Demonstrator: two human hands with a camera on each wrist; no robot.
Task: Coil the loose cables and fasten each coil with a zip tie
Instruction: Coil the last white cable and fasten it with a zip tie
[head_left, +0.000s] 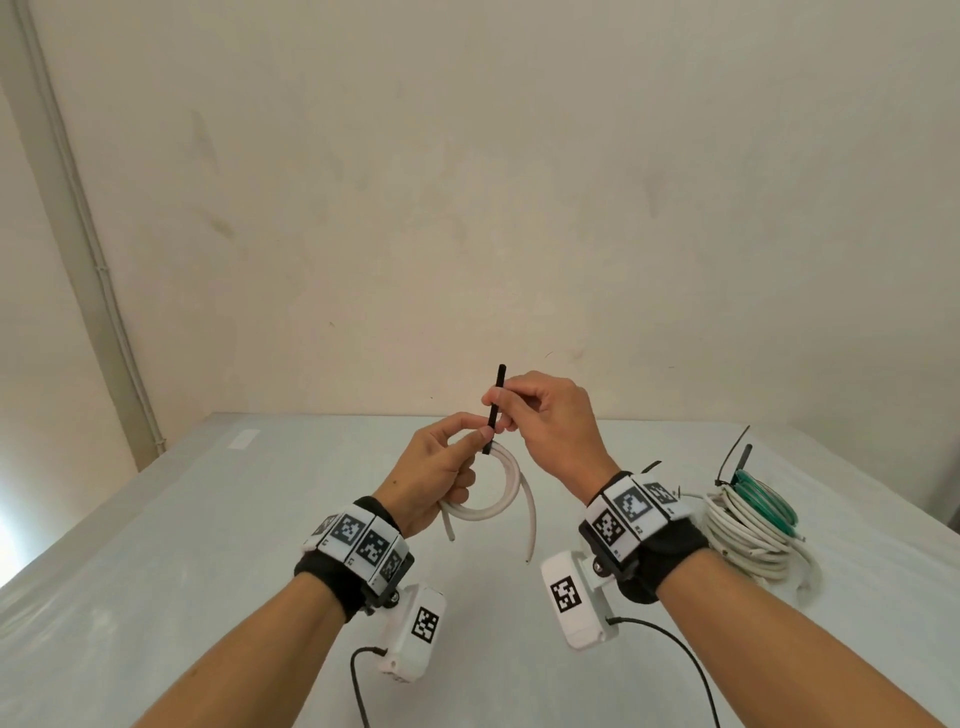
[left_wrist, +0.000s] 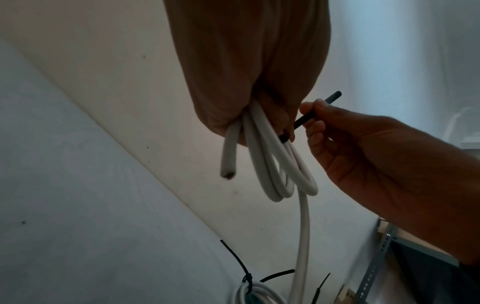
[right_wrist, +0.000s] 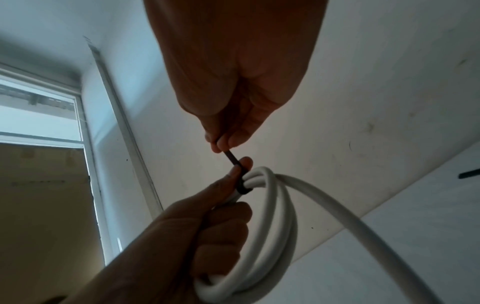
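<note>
- White cable coil (head_left: 488, 499) held above the tabletop (head_left: 156, 519), left hand (head_left: 436, 473) curled round it
- Right hand (head_left: 545, 421) at 1 o'clock pinches black zip tie (head_left: 494, 410) looped round the coil
- Tied cable bundles (head_left: 753, 525) lie at 3 o'clock

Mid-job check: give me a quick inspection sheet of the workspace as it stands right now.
Surface: pale table, bare in front.
Job's things: white cable coil held above the table; black zip tie looped round it, tail upward.
Clutter: small white label at far left.
Grippers: left hand grips the coil; right hand pinches the tie's tail.
Cables: tied white coil and green coil at right; wrist-camera leads.
Surroundings: cream wall; window.
</note>
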